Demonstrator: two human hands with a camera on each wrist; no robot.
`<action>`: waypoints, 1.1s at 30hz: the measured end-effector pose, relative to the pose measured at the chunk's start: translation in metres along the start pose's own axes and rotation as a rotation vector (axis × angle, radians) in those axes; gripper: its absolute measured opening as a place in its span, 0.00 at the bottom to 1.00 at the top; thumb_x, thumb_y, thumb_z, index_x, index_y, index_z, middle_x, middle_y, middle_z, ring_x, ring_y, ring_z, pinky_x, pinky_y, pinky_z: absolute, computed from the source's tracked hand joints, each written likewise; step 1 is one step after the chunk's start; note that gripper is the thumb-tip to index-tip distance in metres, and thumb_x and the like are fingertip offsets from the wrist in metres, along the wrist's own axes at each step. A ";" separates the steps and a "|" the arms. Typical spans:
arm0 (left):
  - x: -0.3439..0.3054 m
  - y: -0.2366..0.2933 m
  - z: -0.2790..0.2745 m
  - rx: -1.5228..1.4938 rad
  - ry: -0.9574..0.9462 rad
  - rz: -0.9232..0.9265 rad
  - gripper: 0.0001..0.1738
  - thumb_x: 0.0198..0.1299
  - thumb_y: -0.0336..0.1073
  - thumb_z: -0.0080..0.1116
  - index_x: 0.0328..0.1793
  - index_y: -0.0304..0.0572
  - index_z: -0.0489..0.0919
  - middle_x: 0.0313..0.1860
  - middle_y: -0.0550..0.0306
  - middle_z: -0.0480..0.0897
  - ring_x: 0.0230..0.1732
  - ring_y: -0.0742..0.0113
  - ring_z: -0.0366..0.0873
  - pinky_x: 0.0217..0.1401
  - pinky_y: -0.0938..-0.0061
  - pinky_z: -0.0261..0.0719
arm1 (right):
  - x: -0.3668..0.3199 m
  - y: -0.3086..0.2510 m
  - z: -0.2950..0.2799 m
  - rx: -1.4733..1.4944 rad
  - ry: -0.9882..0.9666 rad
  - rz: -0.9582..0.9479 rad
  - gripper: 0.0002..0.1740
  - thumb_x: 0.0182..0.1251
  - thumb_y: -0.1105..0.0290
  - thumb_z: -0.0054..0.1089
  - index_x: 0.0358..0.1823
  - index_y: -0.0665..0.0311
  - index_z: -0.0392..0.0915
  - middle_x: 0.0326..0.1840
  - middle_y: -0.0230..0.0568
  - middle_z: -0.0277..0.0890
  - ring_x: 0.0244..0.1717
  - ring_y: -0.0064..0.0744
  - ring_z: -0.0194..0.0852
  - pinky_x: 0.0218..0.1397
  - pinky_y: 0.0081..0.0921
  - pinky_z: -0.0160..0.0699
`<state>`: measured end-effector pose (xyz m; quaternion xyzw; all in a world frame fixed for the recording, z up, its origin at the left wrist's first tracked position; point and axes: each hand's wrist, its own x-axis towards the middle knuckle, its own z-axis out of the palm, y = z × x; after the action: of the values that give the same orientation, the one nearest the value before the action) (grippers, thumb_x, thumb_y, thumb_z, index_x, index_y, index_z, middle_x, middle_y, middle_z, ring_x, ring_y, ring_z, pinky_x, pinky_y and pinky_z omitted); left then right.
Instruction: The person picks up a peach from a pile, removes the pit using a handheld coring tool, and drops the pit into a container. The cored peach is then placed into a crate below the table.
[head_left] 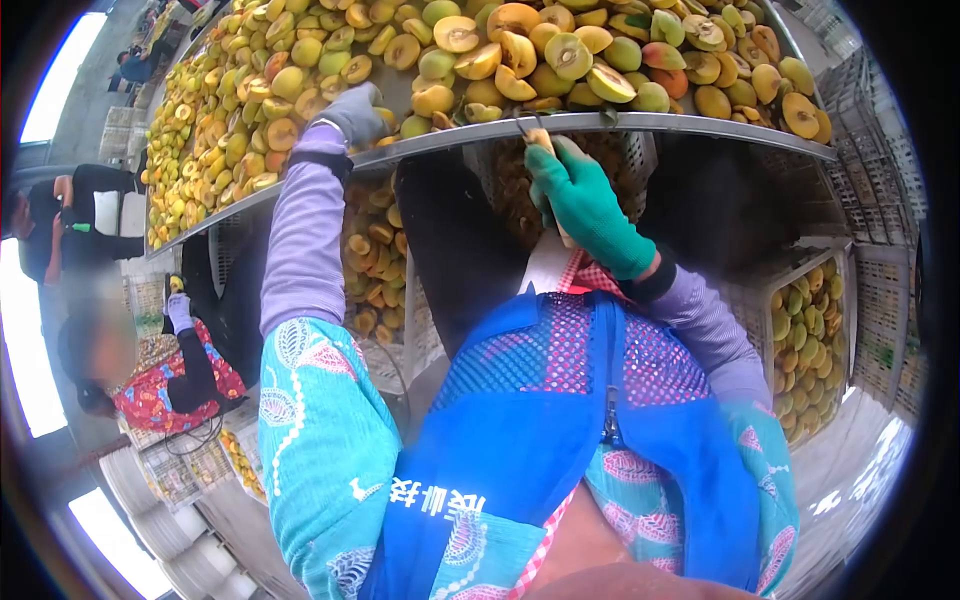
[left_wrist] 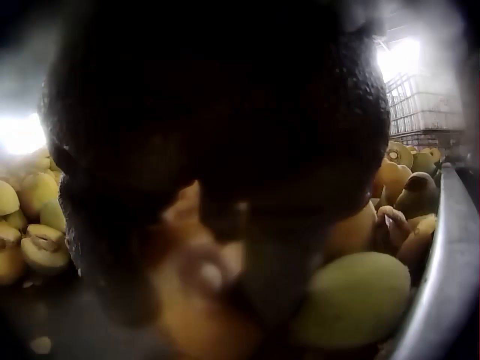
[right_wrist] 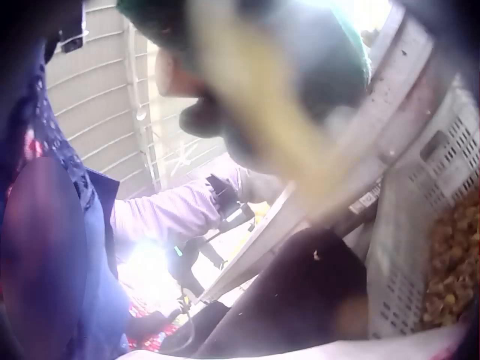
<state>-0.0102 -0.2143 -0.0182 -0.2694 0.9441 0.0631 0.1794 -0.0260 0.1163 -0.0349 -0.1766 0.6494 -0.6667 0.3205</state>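
My left hand (head_left: pixel 355 115), in a dark grey glove, is in among halved peaches at the table's near edge. In the left wrist view its dark fingers (left_wrist: pixel 281 255) curl about an orange peach half (left_wrist: pixel 206 315), blurred, with a pale hollow at its middle. A whole-looking green peach (left_wrist: pixel 356 300) lies beside it. My right hand (head_left: pixel 590 200), in a green glove, grips a wooden-handled pitting tool (head_left: pixel 540 138) upright before the chest. The tool's thin dark metal tip overlaps the table rim; in the right wrist view its handle (right_wrist: pixel 262 97) is a pale blur.
A metal-rimmed table (head_left: pixel 680 122) heaped with yellow-green peach halves (head_left: pixel 570 55) spans the front. Underneath stand crates, one holding brownish pieces (right_wrist: pixel 454 262). Another crate of peaches (head_left: pixel 808 340) is at right, near stacked crates (head_left: pixel 885 260). A person in red floral clothing (head_left: pixel 180 385) works at left.
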 end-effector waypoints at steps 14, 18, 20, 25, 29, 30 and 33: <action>-0.071 0.117 0.085 -1.149 0.568 0.516 0.20 0.71 0.46 0.47 0.49 0.31 0.75 0.41 0.45 0.82 0.42 0.60 0.81 0.46 0.71 0.81 | 0.011 0.021 0.013 -0.479 0.127 -0.423 0.20 0.73 0.55 0.49 0.37 0.69 0.69 0.23 0.58 0.75 0.26 0.60 0.75 0.27 0.49 0.71; -0.095 0.136 0.071 -1.013 0.769 0.508 0.20 0.71 0.46 0.47 0.49 0.33 0.75 0.38 0.48 0.81 0.36 0.61 0.81 0.39 0.71 0.83 | 0.004 0.020 0.012 -0.511 0.146 -0.456 0.19 0.72 0.57 0.50 0.37 0.69 0.69 0.23 0.58 0.75 0.25 0.59 0.75 0.26 0.48 0.70; -0.109 0.151 0.058 -1.532 0.560 0.454 0.20 0.71 0.46 0.47 0.50 0.33 0.75 0.37 0.51 0.81 0.34 0.63 0.81 0.37 0.73 0.82 | 0.006 0.020 0.013 -0.503 0.137 -0.438 0.18 0.72 0.57 0.50 0.37 0.69 0.69 0.22 0.57 0.75 0.25 0.58 0.76 0.25 0.48 0.70; -0.105 0.160 0.062 -1.936 0.364 0.373 0.20 0.72 0.46 0.47 0.48 0.33 0.79 0.34 0.57 0.82 0.34 0.70 0.80 0.36 0.77 0.80 | 0.005 0.027 0.016 -0.380 0.122 -0.411 0.18 0.73 0.58 0.49 0.42 0.70 0.70 0.27 0.60 0.76 0.30 0.61 0.76 0.30 0.49 0.72; -0.103 0.170 0.062 -1.882 0.430 0.336 0.21 0.71 0.47 0.48 0.45 0.33 0.81 0.35 0.57 0.82 0.33 0.73 0.78 0.36 0.80 0.78 | 0.005 0.026 0.021 -0.261 0.115 -0.383 0.18 0.74 0.59 0.47 0.48 0.71 0.70 0.35 0.63 0.77 0.36 0.64 0.76 0.35 0.48 0.74; -0.101 0.170 0.063 -1.824 0.467 0.369 0.21 0.71 0.47 0.47 0.44 0.34 0.81 0.33 0.59 0.81 0.32 0.74 0.77 0.35 0.81 0.76 | 0.006 0.027 0.023 -0.235 0.128 -0.383 0.18 0.74 0.60 0.46 0.49 0.71 0.70 0.36 0.63 0.77 0.37 0.63 0.76 0.36 0.46 0.74; -0.095 0.168 0.064 -1.677 0.529 0.429 0.21 0.72 0.48 0.47 0.42 0.37 0.81 0.29 0.62 0.79 0.30 0.77 0.75 0.33 0.82 0.73 | 0.006 0.028 0.027 -0.153 0.129 -0.361 0.18 0.75 0.60 0.45 0.50 0.71 0.71 0.38 0.63 0.76 0.39 0.63 0.76 0.39 0.43 0.74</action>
<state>-0.0047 -0.0115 -0.0383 -0.1357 0.6288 0.6982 -0.3142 -0.0075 0.0935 -0.0605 -0.2707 0.6751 -0.6720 0.1394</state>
